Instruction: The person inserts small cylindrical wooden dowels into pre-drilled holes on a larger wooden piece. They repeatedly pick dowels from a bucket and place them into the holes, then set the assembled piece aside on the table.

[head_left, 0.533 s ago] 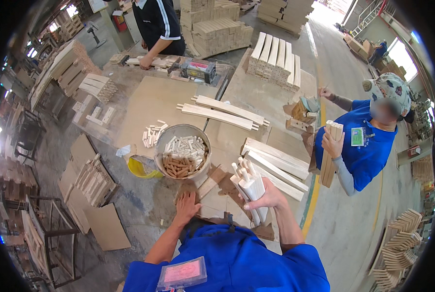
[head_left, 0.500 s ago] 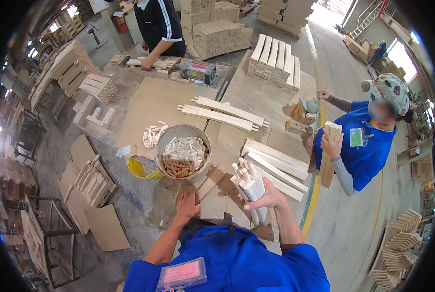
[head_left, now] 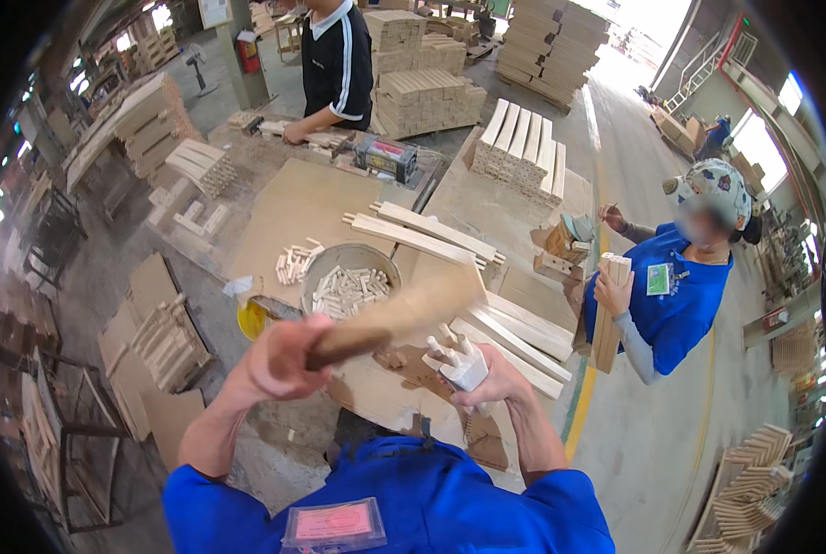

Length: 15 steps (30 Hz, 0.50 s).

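My left hand [head_left: 283, 358] is closed round the dark handle end of a wooden bat [head_left: 417, 303], raised over the table and smeared by motion. My right hand [head_left: 494, 380] grips a wooden leg-like piece [head_left: 466, 369], or a bundle of them, with several dowels standing out of its upper end. The bat's far end hangs above and left of those dowels. Beneath the bat is a bucket [head_left: 391, 261] of pale wooden dowels [head_left: 343, 288], partly covered by it.
Long tenoned rails [head_left: 422, 237] and curved slats [head_left: 524, 337] lie on the table. Loose dowels [head_left: 295, 263] and a yellow container [head_left: 253, 319] are beside the bucket. At right a co-worker [head_left: 667, 268] holds wooden pieces; another person [head_left: 334, 65] works across the table.
My left hand has lifted the bat off the table and swung it up across the bucket. The right hand's wooden piece now tilts with its dowel end more toward me.
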Each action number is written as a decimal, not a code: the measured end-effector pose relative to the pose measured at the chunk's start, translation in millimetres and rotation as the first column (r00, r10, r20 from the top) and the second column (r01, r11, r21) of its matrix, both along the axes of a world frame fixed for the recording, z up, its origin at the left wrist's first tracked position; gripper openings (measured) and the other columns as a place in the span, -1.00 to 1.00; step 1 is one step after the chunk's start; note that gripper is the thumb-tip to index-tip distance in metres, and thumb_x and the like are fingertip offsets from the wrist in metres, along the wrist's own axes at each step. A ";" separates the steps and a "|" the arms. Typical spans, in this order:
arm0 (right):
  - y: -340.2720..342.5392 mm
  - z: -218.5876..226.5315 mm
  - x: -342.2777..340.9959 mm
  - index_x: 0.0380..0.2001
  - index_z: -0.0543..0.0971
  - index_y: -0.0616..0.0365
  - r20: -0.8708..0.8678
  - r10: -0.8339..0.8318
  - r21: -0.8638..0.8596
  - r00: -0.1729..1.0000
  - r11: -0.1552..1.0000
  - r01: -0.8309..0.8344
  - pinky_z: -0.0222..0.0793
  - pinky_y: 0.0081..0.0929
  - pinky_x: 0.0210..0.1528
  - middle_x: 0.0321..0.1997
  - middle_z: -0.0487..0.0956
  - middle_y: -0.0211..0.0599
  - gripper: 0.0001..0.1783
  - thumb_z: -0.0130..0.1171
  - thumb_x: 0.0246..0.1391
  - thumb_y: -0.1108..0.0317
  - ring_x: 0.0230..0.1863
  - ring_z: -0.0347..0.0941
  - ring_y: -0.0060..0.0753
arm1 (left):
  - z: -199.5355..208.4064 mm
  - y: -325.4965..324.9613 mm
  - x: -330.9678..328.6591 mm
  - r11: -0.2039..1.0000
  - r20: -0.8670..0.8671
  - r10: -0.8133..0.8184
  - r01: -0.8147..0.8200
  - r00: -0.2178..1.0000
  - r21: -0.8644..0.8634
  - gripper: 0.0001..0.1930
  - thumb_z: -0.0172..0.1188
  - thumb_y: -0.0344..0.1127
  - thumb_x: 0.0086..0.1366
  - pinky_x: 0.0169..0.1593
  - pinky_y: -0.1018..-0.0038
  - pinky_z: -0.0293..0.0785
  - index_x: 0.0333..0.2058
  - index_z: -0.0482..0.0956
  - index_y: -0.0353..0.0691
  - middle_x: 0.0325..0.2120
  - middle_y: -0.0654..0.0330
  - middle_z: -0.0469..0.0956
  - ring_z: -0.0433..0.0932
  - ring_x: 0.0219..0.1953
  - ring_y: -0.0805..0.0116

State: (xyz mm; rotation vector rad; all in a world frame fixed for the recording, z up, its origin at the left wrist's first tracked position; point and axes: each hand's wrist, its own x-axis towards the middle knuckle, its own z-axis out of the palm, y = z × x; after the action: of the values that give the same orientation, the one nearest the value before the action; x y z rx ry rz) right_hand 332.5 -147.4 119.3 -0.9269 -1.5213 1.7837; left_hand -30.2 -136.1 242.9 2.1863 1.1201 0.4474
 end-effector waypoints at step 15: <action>-2.8 26.9 25.4 0.12 0.55 0.22 0.127 -0.124 0.062 0.984 0.991 0.117 0.52 -0.40 -0.03 -0.13 0.68 -0.34 -0.11 0.63 -0.41 0.22 -0.11 0.57 -0.46 | -130.1 -15.7 25.5 0.937 0.121 0.335 -0.318 0.934 -0.144 -0.50 0.32 -0.15 0.15 -0.22 0.06 0.52 -0.06 0.38 -0.32 -0.41 -0.26 0.57 0.64 -0.24 -0.27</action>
State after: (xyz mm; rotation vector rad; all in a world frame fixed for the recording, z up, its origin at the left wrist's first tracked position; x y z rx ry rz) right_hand 357.9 -150.3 146.3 -1.1037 -1.5518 1.6161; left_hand -4.7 -151.8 112.8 1.8336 1.3983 0.6512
